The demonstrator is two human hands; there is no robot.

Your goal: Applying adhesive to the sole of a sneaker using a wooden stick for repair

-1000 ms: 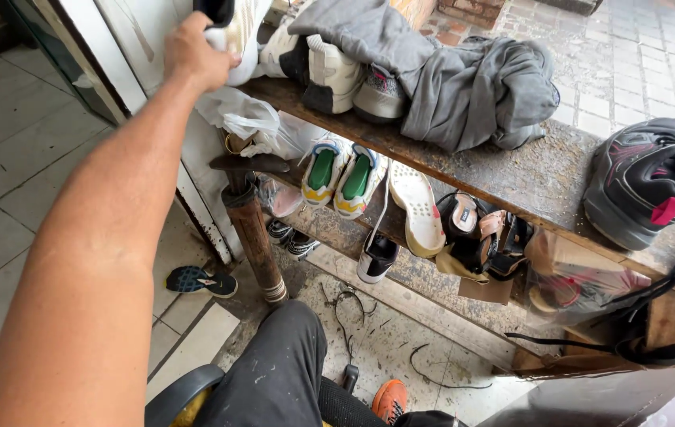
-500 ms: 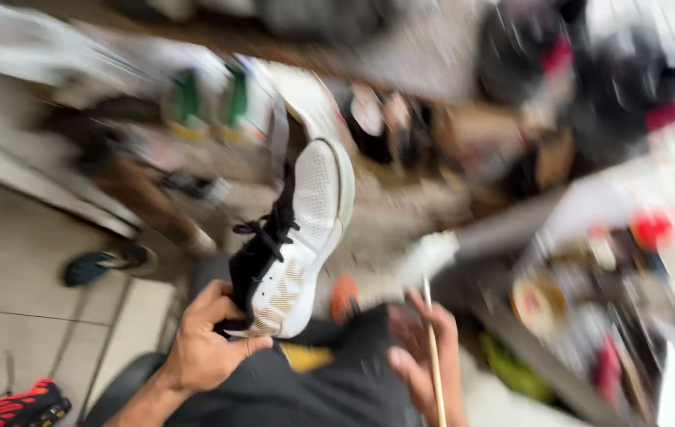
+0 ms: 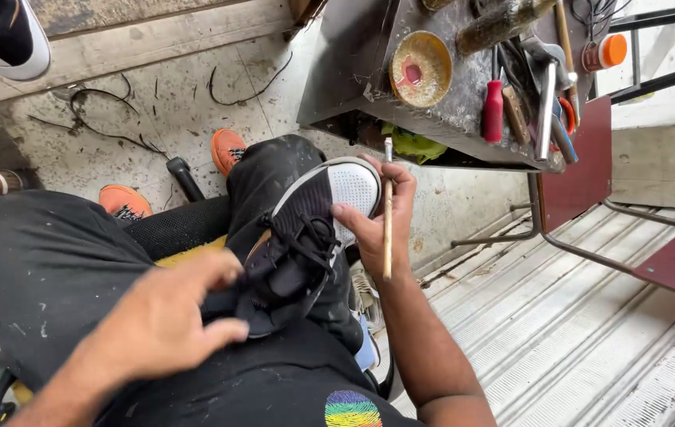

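A black sneaker with black laces and a white perforated toe [image 3: 306, 229] lies on my right knee, toe pointing away from me. My left hand [image 3: 167, 320] grips its heel end near my lap. My right hand [image 3: 381, 221] rests against the toe with fingers on the white part and holds a thin wooden stick [image 3: 387, 207] upright between the fingers. I wear black trousers and orange shoes [image 3: 227, 148].
A dark metal work tray [image 3: 353, 75] stands ahead, holding a round yellow dish [image 3: 420, 67], a red-handled screwdriver [image 3: 493, 109], a hammer [image 3: 545, 99] and other tools. Loose laces [image 3: 100, 119] lie on the dirty floor. A ribbed metal rail floor runs on the right.
The sneaker came off the shelf, was carried down in my left hand and now lies on my knee. My view turned from the shoe shelf to my lap and the tool tray.
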